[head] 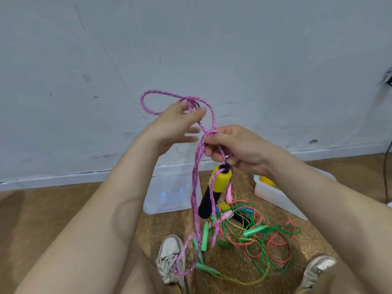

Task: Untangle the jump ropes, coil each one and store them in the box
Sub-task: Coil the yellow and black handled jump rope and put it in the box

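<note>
Both hands are raised in front of the wall (212, 49), above the cork mat (148, 228).

1. Left hand (177, 124): the thumb and forefinger pinch the pink rope (196, 187) just below a crossing of strands. The remaining fingers (191, 130) are extended and loose. A single loop of the rope stands out above and to the left of this hand.
2. Right hand (239, 149): the fingers (212, 153) are curled round several strands of the pink rope, just below and to the right of the left hand. The two hands are close together but not touching.
3. A yellow and black handle (219, 180) hangs tilted directly under the right hand, clear of the mat. The long strands of the pink rope hang down beside it and reach the mat beside the left shoe (171, 255).
4. The pile of ropes (261, 238) lies on the middle of the mat, between the left shoe and the right shoe (317, 270). It holds green, orange and yellow cords with green and pink handles, all interlaced.
5. The clear box (169, 198) stands at the far edge of the mat, against the foot of the wall. Its contents cannot be determined.
6. A white tub (273, 198) stands at the far right corner of the mat, partly hidden by the right forearm. Something yellow shows inside it.

Open room: bare mat lies between the pile and the clear box, and the wooden floor (53, 209) extends to the left of the mat.
</note>
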Available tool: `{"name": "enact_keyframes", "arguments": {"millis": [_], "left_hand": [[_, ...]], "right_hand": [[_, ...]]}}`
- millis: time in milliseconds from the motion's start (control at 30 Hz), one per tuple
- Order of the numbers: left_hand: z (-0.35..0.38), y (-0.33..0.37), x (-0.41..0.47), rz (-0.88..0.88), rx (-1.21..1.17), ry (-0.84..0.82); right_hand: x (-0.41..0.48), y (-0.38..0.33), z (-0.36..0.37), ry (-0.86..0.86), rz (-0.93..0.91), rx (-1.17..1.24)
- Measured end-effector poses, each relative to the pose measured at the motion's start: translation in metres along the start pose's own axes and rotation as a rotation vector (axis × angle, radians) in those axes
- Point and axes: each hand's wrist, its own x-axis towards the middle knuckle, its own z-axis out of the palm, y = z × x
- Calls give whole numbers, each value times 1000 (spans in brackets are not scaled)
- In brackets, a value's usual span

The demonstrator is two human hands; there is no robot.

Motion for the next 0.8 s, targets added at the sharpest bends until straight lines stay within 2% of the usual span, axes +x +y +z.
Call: {"name": "enact_keyframes", "arguments": {"millis": [67,133,200,233,267,300,367,433,467,500,533,600,667,700,800], "left_hand": [[-7,-4,-4,-78,213,-52],[-8,-2,-14,-142,171,-239],[-3,3,-25,-74,210,-406],[0,4,-27,-13,250,-406],[2,5,-26,50,283,-337],[1,6,-25,106,320,-222],[-5,9,-25,232,406,-23],[-9,13,-28,300,449,14],[-8,15,-30,308,440,11],[-6,17,-31,315,430,13],[-4,20,-33,328,420,11],[1,25,-35,384,365,-3],[5,29,-37,453,214,3],[7,31,-37,481,120,33],[-2,33,-30,504,-252,264]], "right_hand": [[1,-6,-4,108,-41,88],[1,-11,-8,208,-81,174],[3,-12,-12,268,-106,237],[3,-13,-14,276,-109,225],[3,-13,-19,276,-94,149],[1,-14,-26,268,-57,-22],[-4,-15,-46,252,73,-521],[-8,-11,-63,274,247,-1020],[-9,-7,-66,287,322,-1203],[-10,-4,-64,315,345,-1288],[-10,-2,-60,331,297,-1257],[-9,-4,-45,262,86,-936],[-8,-3,-27,53,-52,-563],[-7,0,-16,-34,-84,-455],[0,17,-4,-99,-13,-428]]}}
